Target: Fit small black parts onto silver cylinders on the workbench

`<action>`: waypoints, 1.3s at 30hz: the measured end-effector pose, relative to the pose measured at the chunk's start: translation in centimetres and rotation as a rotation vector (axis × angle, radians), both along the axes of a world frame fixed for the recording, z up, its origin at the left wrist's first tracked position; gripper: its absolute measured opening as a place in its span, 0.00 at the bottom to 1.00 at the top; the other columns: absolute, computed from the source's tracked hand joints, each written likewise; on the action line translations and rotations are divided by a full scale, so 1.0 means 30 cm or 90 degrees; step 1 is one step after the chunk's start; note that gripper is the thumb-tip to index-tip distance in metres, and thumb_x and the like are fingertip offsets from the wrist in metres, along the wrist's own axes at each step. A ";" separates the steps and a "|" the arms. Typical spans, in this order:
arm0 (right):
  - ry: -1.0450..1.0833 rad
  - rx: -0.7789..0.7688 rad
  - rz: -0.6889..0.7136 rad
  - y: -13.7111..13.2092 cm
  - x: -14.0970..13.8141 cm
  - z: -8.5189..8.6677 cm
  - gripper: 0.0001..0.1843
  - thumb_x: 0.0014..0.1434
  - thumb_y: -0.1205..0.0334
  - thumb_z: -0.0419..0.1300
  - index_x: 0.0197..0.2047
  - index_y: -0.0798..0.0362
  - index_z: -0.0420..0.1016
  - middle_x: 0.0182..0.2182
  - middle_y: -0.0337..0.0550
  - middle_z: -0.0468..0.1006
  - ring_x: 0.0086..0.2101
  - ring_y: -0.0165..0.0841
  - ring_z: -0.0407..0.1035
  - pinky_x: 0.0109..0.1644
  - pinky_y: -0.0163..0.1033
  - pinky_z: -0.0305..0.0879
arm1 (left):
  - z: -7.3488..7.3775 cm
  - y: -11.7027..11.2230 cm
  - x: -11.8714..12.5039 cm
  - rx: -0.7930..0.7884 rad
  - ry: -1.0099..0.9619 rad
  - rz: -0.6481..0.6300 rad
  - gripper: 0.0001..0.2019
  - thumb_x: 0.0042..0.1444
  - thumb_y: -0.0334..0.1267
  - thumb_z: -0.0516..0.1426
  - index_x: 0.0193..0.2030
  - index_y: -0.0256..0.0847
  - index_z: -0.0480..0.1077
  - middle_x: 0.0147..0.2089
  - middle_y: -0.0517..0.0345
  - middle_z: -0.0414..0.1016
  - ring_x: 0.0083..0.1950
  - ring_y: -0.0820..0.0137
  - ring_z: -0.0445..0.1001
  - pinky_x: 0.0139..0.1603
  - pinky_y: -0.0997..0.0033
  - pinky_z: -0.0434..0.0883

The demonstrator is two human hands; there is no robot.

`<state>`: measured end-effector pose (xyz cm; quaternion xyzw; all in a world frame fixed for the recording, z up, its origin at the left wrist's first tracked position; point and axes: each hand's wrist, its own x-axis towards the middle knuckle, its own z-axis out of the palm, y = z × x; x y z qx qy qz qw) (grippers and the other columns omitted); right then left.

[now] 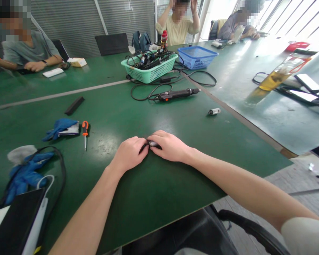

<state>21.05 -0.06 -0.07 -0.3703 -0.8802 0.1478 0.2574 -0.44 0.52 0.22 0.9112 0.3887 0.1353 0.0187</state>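
My left hand (130, 153) and my right hand (168, 146) rest together on the green table (154, 184), fingers curled. Between them they pinch a small dark and silver part (151, 143); most of it is hidden by my fingers. A small orange-handled screwdriver (85, 132) lies to the left of my hands. A black electric screwdriver (179, 94) with its cable lies further back, and a small silver cylinder (214, 111) sits to the right.
A green basket (150, 67) of cables and a blue basket (196, 56) stand at the back. Blue gloves (61, 128) and a black cable (55, 170) lie at the left, a dark tablet (16, 223) at the near left corner. Other people sit around the far tables.
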 end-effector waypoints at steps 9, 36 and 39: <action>-0.009 -0.005 -0.022 -0.005 -0.003 0.000 0.14 0.64 0.64 0.58 0.53 0.54 0.74 0.49 0.50 0.78 0.50 0.41 0.71 0.56 0.45 0.69 | 0.001 -0.003 -0.002 0.008 0.006 0.002 0.10 0.68 0.37 0.50 0.38 0.40 0.70 0.36 0.55 0.75 0.37 0.66 0.71 0.37 0.65 0.65; -0.020 -0.004 -0.040 -0.006 -0.005 0.000 0.15 0.64 0.63 0.58 0.53 0.54 0.75 0.49 0.50 0.78 0.50 0.41 0.71 0.55 0.45 0.69 | 0.001 -0.004 -0.002 0.002 0.004 0.020 0.11 0.68 0.37 0.49 0.40 0.39 0.72 0.37 0.54 0.76 0.38 0.66 0.72 0.39 0.65 0.68; -0.016 -0.006 -0.040 -0.006 -0.004 0.002 0.15 0.64 0.64 0.58 0.53 0.54 0.75 0.49 0.50 0.78 0.50 0.41 0.71 0.55 0.45 0.69 | -0.002 -0.004 -0.004 -0.001 0.000 0.028 0.11 0.68 0.37 0.49 0.40 0.40 0.72 0.36 0.54 0.76 0.38 0.66 0.72 0.39 0.65 0.68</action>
